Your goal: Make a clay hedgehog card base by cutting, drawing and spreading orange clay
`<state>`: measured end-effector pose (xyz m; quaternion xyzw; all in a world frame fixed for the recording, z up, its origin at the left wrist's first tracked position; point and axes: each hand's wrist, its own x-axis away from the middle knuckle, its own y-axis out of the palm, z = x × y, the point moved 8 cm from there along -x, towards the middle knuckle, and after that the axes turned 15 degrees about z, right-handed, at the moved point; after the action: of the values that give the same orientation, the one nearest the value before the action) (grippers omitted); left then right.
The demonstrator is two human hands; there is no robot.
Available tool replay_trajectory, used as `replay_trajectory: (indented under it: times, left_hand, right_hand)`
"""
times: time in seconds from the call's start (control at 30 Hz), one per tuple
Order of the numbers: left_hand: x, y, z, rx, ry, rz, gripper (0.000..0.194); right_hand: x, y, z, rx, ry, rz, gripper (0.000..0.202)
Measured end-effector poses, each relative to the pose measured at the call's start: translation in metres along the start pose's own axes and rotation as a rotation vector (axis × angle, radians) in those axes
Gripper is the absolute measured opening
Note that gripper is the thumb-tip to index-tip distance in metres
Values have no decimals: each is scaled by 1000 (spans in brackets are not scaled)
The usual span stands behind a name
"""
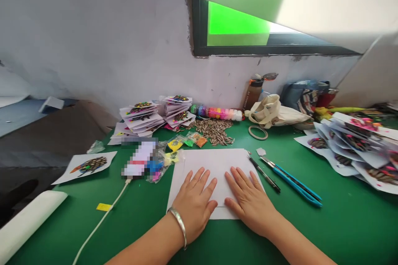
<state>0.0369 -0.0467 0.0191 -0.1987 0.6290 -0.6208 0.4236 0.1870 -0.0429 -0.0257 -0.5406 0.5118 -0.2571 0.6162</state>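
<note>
Left hand and right hand spread flat on paper. Visible part blank: likely barely begun. Decorated sheets piled nearby.

A green table carried white paper. Right of the paper lay a pen; beyond the paper, seeds.

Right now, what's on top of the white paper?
Left hand and right hand, palms down. Black pen and yellow packet at the edges, overlap unclear. Whatever the hands cover is hidden.
</note>
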Motion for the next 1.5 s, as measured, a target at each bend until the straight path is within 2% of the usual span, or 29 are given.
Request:
replay_trajectory:
  times: [0.1,0.17,0.23,0.3,0.33,0.4,0.53,0.77,0.9,1.17,1.23,1.37,1.5]
  left_hand:
    - [-17,26,3,45,-9,-84,55]
    - [-23,38,0,50,-24,-102,56]
    - [-23,43,-4,53,-24,-107,56]
    - [-21,44,-6,57,-25,-106,56]
    - [-20,44,-7,59,-29,-105,56]
    - [-20,43,-7,66,-35,-108,56]
    - [-21,41,-5,72,-37,-116,56]
    - [-22,44,-7,59,-31,-101,58]
    - [-23,45,-8,63,-28,-88,57]
    - [-24,46,-9,44,-30,-84,56]
    - [-25,46,-9,42,-28,-86,56]
    - [-25,47,-9,48,-30,-91,56]
    - [-25,47,-9,49,-30,-83,56]
  right_hand:
    - [-3,-6,0,-18,-12,-2,62]
    - [-3,-17,13,-13,25,77,58]
    - [1,-33,40,21,148,226,53]
    - [11,-46,74,82,333,362,50]
    - [16,-48,88,130,410,380,49]
    - [22,-44,105,207,469,322,44]
    - [19,-28,105,236,410,209,31]
    - [26,-38,107,69,397,383,21]
    - [33,-44,106,53,353,399,20]
    - [-8,-55,113,223,431,428,19]
    - [-8,-63,119,252,447,444,19]
    - [21,-74,139,379,554,434,29]
    - [54,-60,155,403,628,284,31]
